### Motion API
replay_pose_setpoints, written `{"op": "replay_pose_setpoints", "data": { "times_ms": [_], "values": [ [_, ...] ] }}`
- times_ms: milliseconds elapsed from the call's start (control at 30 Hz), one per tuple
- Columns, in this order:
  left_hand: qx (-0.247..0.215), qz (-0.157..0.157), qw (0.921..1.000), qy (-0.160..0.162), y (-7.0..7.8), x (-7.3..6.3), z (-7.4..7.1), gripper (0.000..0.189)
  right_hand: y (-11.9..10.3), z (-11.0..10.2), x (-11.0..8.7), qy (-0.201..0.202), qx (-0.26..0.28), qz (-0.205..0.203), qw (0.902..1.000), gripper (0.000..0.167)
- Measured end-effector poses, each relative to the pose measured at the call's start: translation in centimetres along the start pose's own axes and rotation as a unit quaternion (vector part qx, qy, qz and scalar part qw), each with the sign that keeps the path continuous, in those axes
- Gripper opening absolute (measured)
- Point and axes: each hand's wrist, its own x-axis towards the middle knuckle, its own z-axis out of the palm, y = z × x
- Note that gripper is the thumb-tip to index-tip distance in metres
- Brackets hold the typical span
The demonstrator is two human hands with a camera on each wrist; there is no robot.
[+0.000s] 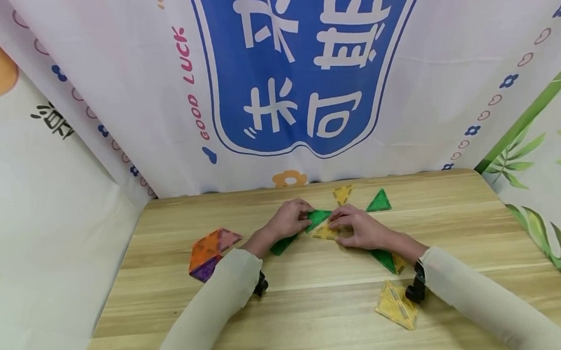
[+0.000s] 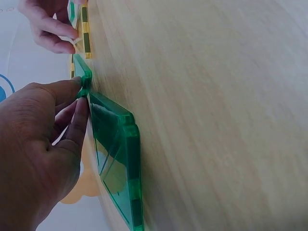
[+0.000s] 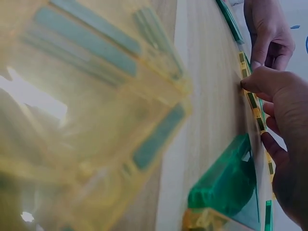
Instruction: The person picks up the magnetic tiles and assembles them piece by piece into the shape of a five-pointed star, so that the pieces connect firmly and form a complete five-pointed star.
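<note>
Near the back middle of the table, my left hand (image 1: pixel 288 219) pinches a corner of a green triangular magnetic tile (image 1: pixel 319 217) between thumb and fingers. My right hand (image 1: pixel 361 228) grips a yellow triangular magnetic tile (image 1: pixel 324 232), its long edge against the green one. In the right wrist view the thumb and fingers lie along the rim of this yellow tile (image 3: pixel 253 100). Another green tile (image 1: pixel 283 245) lies just below my left hand, partly hidden by it; in the left wrist view this green tile (image 2: pixel 115 149) stands close to the fingertips.
At the left lies a joined group of orange (image 1: pixel 206 248), pink (image 1: pixel 228 238) and purple tiles (image 1: pixel 205 270). Behind my right hand are a yellow tile (image 1: pixel 343 194) and a green triangle (image 1: pixel 379 201). Under the right wrist lies a green tile (image 1: pixel 383 259); nearer are stacked yellow tiles (image 1: pixel 395 304).
</note>
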Motion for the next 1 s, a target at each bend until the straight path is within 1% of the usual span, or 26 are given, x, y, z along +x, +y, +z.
{"op": "replay_pose_setpoints", "data": {
  "times_ms": [200,300,367,467,600,767,867,1000],
  "values": [
    [-0.012,-0.004,0.9999,-0.01,-0.1,0.0,-0.4,0.035,0.2,0.3,0.3,0.02,-0.016,0.003,0.9997,0.028],
    [-0.01,0.0,0.9999,-0.013,-0.1,0.1,-0.4,0.034,0.2,0.3,0.3,0.025,-0.014,0.0,0.9996,0.027],
    [-0.005,0.004,0.9999,-0.012,0.0,0.2,-0.4,0.032,0.3,0.2,0.0,0.03,-0.01,-0.005,0.9995,0.026],
    [-0.006,0.008,1.0,0.0,0.3,0.3,-0.5,0.031,0.5,-0.2,-0.5,0.04,-0.004,-0.008,0.9991,0.026],
    [-0.001,0.01,0.9998,0.015,1.1,0.8,-0.6,0.037,1.0,-1.4,-1.6,0.057,-0.017,0.019,0.9981,0.028],
    [0.026,0.011,0.9993,0.025,2.0,2.3,-0.1,0.048,1.9,-3.3,-3.3,0.095,-0.024,0.067,0.9929,0.03],
    [0.02,0.007,0.9992,0.033,2.8,3.1,0.3,0.054,2.7,-4.4,-4.3,0.118,-0.026,0.096,0.988,0.03],
    [0.01,-0.012,0.9993,0.035,3.7,4.2,1.0,0.06,3.9,-5.3,-5.4,0.132,-0.037,0.143,0.9803,0.035]
  ]
}}
